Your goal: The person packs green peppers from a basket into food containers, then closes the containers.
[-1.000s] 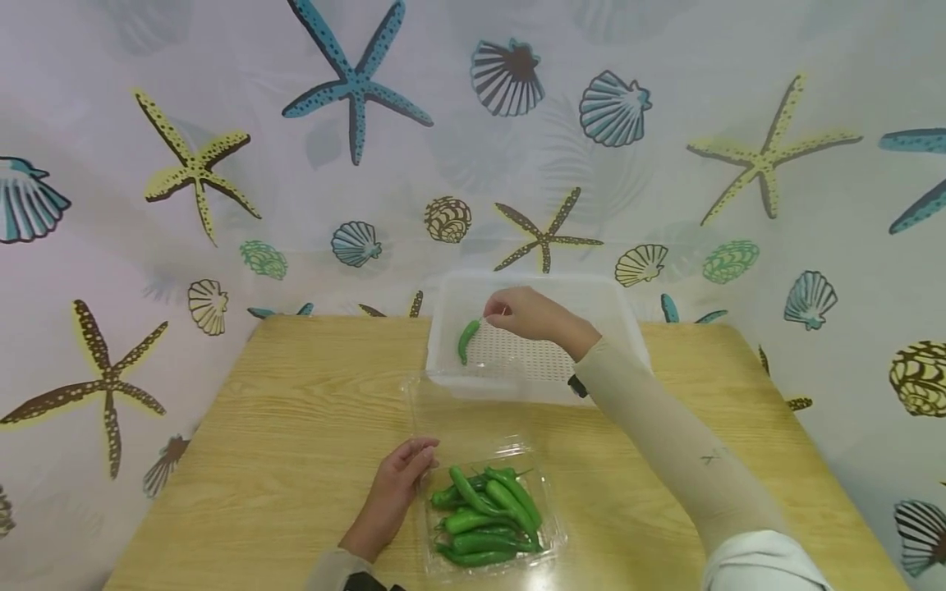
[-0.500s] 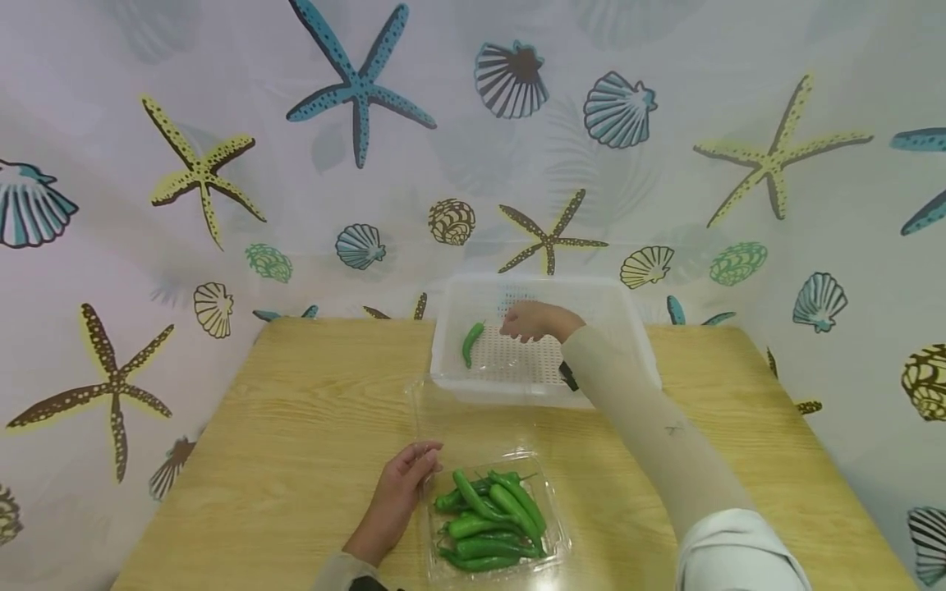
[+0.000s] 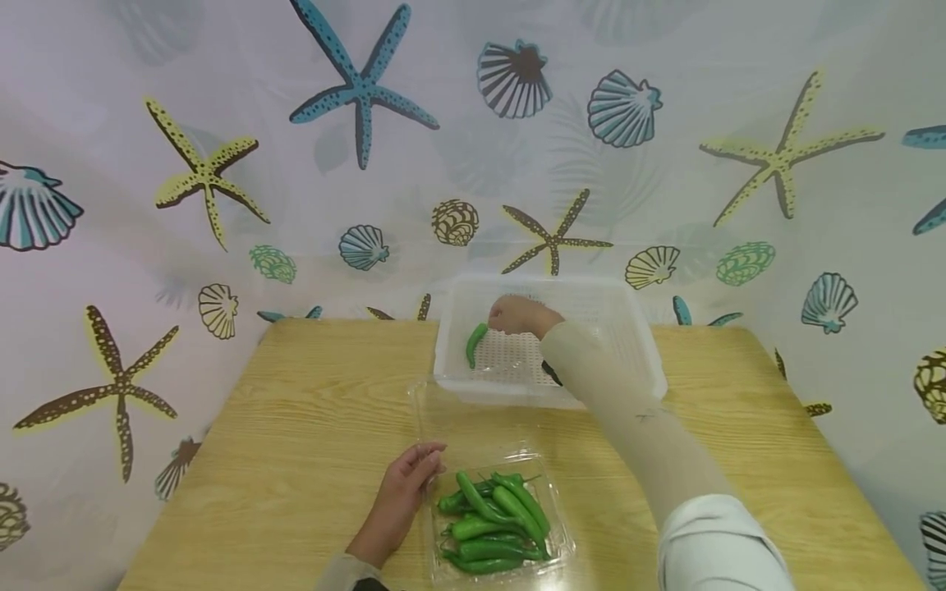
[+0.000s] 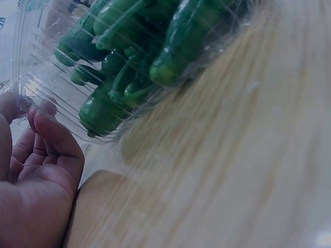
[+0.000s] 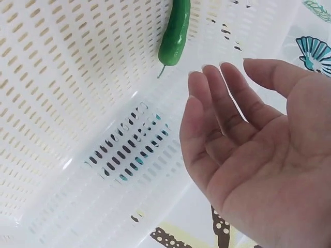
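Observation:
A single green chili pepper point(image 3: 474, 348) lies in the white perforated basket point(image 3: 443, 361), near its left end. Over the basket, my right hand point(image 3: 515, 315) is just beside that pepper's stem end. In the right wrist view the fingers of this hand point(image 5: 248, 134) are loosely bent and hold nothing, apart from the pepper point(image 5: 176, 36). Nearer to me stands a clear plastic clamshell box point(image 3: 565, 546) with several green chili peppers point(image 3: 495, 525) in it. My left hand point(image 3: 402, 492) pinches the box's left edge between thumb and fingers; the box wall point(image 4: 57, 103) shows in the left wrist view.
The clamshell's raised clear lid point(image 3: 473, 419) reaches back to the basket's front rim. Both containers stand on a wooden table point(image 3: 310, 427). A cloth printed with starfish and shells point(image 3: 369, 189) hangs behind and at both sides.
My right hand has let go of the pepper, which now lies in the basket. It drew off to the right, then came back toward the pepper. The left hand stays at the box.

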### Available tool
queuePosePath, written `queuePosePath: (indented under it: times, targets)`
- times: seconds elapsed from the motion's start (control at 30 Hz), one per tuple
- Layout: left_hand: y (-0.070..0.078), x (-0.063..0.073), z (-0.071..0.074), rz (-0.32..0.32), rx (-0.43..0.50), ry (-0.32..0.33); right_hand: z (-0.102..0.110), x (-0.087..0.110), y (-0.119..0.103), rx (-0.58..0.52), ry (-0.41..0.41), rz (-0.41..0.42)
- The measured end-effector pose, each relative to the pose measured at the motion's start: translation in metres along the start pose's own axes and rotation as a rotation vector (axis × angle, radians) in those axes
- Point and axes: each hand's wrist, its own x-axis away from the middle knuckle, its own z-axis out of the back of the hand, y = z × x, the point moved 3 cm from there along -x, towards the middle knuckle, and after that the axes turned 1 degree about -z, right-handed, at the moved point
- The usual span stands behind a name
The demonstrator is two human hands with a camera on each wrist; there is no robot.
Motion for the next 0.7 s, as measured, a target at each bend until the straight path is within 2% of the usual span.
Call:
queuePosePath:
  times: [0.1, 0.37, 0.57, 0.7]
  targets:
    - [0.001, 0.000, 0.000, 0.009, -0.002, -0.009, -0.008, -0.008, 0.001, 0.023, 0.021, -0.008]
    - [-0.002, -0.001, 0.000, 0.017, -0.004, 0.005, -0.036, -0.026, 0.004, 0.018, -0.093, 0.056]
    - [0.002, 0.000, 0.000, 0.022, 0.010, 0.001, -0.045, -0.029, 0.008, 0.053, -0.149, 0.009]
    - [0.011, 0.005, -0.003, 0.029, 0.022, -0.017, -0.049, -0.029, 0.010, 0.051, -0.197, 0.020]
